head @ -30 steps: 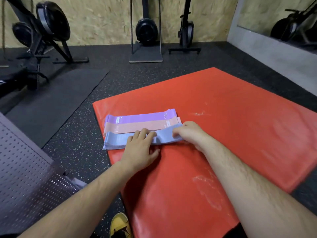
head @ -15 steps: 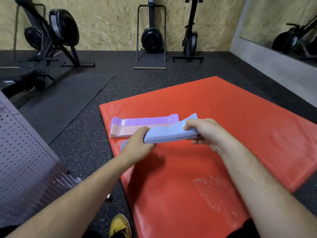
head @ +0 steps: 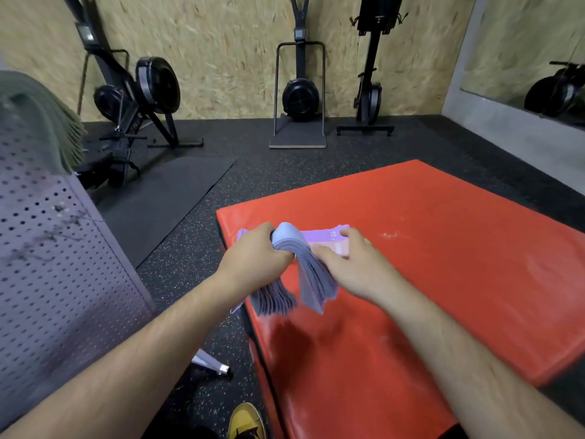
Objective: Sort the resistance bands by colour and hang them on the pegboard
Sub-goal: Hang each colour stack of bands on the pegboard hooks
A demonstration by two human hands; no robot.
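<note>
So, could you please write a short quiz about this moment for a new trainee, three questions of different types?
1. True or false: the blue bands lie flat on the red mat.
2. Which hand grips the bundle at its fold? A) left hand B) right hand C) neither
3. Fill in: the pile on the mat just behind the hands, with "10" printed on it, is the ____ bands, beside the pink bands.

Key: 1 false, they are lifted and hang folded over the left hand. 2 A. 3 purple.
</note>
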